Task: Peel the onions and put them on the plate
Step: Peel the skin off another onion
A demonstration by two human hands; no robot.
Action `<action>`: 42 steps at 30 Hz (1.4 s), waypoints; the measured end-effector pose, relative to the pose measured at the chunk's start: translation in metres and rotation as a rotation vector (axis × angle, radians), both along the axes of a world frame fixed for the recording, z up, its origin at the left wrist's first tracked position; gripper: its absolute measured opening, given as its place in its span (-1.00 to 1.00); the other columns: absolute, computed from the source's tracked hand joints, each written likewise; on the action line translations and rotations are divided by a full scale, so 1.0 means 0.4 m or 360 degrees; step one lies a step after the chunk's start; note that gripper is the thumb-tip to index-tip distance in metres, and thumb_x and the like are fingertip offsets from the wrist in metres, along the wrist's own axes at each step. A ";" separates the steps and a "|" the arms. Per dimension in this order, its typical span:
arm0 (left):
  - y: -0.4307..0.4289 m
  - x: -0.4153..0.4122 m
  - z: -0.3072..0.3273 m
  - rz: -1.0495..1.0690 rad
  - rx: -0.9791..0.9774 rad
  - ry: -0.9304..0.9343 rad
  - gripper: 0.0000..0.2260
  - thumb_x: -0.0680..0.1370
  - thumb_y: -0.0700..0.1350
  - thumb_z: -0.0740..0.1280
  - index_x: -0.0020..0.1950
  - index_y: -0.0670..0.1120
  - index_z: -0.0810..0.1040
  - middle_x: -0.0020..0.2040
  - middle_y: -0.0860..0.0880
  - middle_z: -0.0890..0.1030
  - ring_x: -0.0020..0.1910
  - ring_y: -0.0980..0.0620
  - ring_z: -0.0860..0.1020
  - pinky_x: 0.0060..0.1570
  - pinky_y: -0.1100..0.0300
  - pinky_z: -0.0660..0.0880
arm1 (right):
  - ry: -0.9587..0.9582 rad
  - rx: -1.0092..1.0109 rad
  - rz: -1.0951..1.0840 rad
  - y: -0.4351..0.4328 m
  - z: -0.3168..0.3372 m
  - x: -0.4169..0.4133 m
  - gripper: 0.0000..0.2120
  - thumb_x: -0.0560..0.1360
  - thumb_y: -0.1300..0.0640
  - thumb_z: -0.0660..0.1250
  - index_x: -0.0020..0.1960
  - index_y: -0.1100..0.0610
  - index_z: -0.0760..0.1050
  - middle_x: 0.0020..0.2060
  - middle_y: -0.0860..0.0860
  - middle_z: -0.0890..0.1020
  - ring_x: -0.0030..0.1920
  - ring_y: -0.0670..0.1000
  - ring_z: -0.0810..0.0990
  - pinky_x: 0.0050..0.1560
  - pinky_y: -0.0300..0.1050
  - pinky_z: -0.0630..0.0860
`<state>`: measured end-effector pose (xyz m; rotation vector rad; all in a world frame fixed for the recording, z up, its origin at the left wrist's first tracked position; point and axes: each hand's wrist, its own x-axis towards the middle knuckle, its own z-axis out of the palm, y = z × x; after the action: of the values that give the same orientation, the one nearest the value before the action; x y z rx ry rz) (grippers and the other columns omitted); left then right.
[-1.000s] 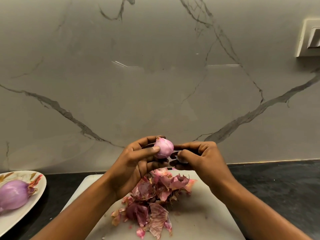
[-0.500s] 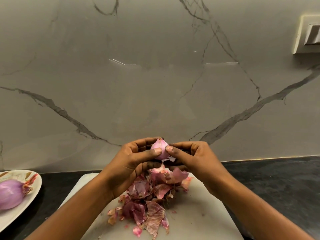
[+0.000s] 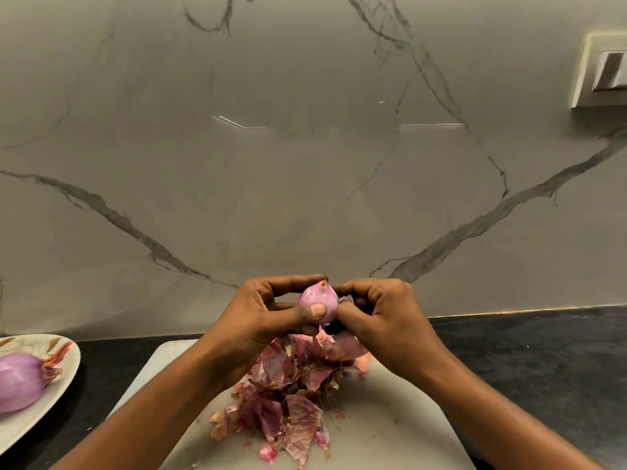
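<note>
Currently small onion (image 3: 319, 301) held above cutting board (image 3: 390, 418) far edge, over peel pile (image 3: 291, 395). Left hand (image 3: 261, 320) curls round it, thumb on front; right hand (image 3: 383, 320) pinches its right side. Best: steady with left, strip leftover skin downward, then plate (image 3: 64, 371) left of board.

1 head camera looks forward and down, close above board (image 3: 373, 435), toward wall (image 3: 305, 181).

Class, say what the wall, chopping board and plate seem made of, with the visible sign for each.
Wall: polished marble or marble-look tile; grey veins, glossy reflections.
Chopping board: likely plastic; plain white, matt, rounded corner.
Plate: glazed ceramic or melamine, cannot tell; shiny, printed leaves.
</note>
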<state>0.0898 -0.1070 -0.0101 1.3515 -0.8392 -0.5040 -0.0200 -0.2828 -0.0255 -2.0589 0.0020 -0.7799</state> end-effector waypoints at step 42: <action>-0.005 -0.003 -0.009 0.0068 0.0057 -0.0177 -0.55 0.46 -0.19 0.56 0.34 0.01 0.65 0.17 -0.09 0.74 0.14 -0.13 0.73 0.06 0.13 0.66 | 0.0217 0.0725 0.0238 -0.009 0.029 0.000 -0.85 0.61 0.15 0.43 0.14 0.11 0.72 -0.10 0.11 0.79 -0.08 0.12 0.79 -0.04 -0.06 0.74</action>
<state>0.0888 -0.1089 -0.0138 1.4378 -0.8936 -0.4157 -0.0201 -0.2862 -0.0140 -1.6522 0.0926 -0.4913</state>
